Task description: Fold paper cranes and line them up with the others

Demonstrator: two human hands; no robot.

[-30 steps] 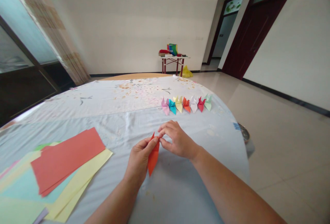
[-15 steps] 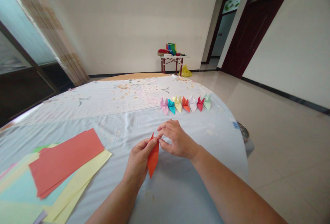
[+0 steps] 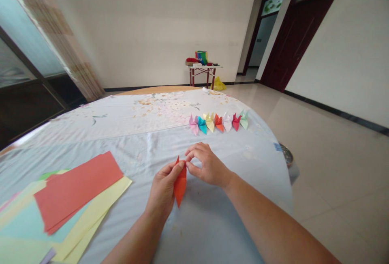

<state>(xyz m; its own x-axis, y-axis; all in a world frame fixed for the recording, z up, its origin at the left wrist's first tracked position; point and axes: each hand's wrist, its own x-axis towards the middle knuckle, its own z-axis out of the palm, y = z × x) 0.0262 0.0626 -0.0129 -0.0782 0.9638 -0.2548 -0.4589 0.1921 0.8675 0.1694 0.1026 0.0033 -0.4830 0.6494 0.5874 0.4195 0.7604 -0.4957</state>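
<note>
A narrow folded piece of orange paper point(image 3: 180, 186) stands upright just above the table between both hands. My left hand point(image 3: 162, 191) grips its left side with fingers and thumb closed on it. My right hand point(image 3: 206, 166) pinches the paper's upper tip from the right. Beyond the hands, a row of several small folded paper cranes point(image 3: 218, 122) in pink, blue, yellow, orange, white, red and green lies on the cloth.
A round table under a pale blue cloth point(image 3: 127, 134) fills the foreground. A stack of coloured paper sheets point(image 3: 67, 199), red on top, lies at the left. The table's right edge drops to a tiled floor. A small table with bags point(image 3: 203, 67) stands by the far wall.
My right hand's fingers have curled in more tightly at the paper's tip. The paper and my left hand have hardly moved.
</note>
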